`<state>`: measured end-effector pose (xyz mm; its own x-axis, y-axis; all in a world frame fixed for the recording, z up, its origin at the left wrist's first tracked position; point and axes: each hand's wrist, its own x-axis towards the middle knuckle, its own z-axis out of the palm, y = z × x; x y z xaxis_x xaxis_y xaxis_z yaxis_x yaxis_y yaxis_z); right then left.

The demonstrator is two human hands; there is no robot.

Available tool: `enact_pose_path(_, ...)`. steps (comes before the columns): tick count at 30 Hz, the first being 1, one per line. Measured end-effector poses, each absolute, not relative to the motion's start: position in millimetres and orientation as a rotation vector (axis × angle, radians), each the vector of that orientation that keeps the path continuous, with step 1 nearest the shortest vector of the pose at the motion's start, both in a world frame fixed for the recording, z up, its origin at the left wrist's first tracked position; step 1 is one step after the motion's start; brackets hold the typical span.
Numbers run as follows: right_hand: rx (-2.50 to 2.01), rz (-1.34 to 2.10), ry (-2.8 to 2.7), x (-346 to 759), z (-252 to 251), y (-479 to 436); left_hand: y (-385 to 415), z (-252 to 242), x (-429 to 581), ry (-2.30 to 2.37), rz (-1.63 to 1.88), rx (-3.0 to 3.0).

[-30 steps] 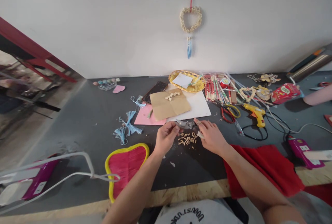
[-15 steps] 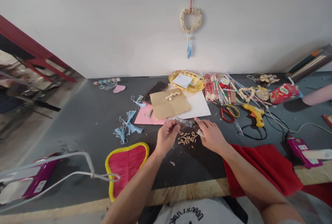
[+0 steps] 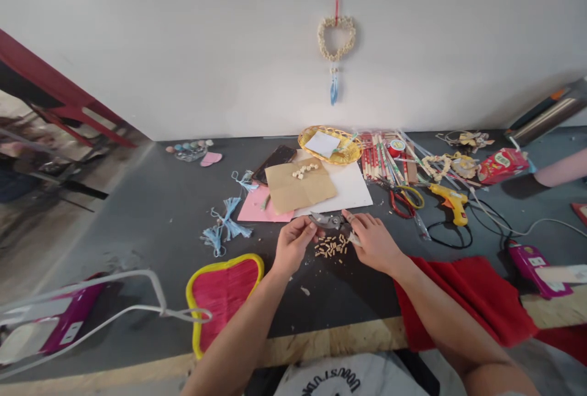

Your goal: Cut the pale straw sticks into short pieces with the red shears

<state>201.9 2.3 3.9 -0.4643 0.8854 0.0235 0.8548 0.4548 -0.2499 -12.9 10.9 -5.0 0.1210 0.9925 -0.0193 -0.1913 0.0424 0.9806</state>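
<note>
One cutter (image 3: 326,220), raised over the dark table (image 3: 151,219), its handles closed in the right hand (image 3: 375,242); the left hand (image 3: 295,243), thumb and fingers pinched together beside the blade end, on what I cannot tell from here. One loose heap of short pieces (image 3: 331,246), on the table just below the cutter, between the hands. Beyond, one brown paper (image 3: 293,193) bearing pale bits (image 3: 305,170); to the left, blue tassels (image 3: 232,222); to the right, one yellow glue gun (image 3: 453,203).

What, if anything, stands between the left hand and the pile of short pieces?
Nothing visible: the pile lies on the dark tabletop beside the left hand. The cutter in the right hand appears above the pile, not between.
</note>
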Motion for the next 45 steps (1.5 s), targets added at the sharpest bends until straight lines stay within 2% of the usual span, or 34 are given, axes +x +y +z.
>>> enact_pose_path(10, -1.525, 0.435, -2.562, 201, -2, 2, 10, -1, -11, 0.983, 1.163, 0.990)
enact_pose_path(20, -1.576, 0.272, -2.534, 201, 2, 3, 10, -1, -11, 1.155, 1.179, 1.295)
enact_pose_path(34, -1.505, 0.351, -2.571, 205, 3, 4, 9, -12, -13, 1.027, 1.189, 1.133)
enact_pose_path(45, -1.482, 0.468, -2.572, 203, -2, 4, 8, 1, -6, 0.976, 1.171, 0.913)
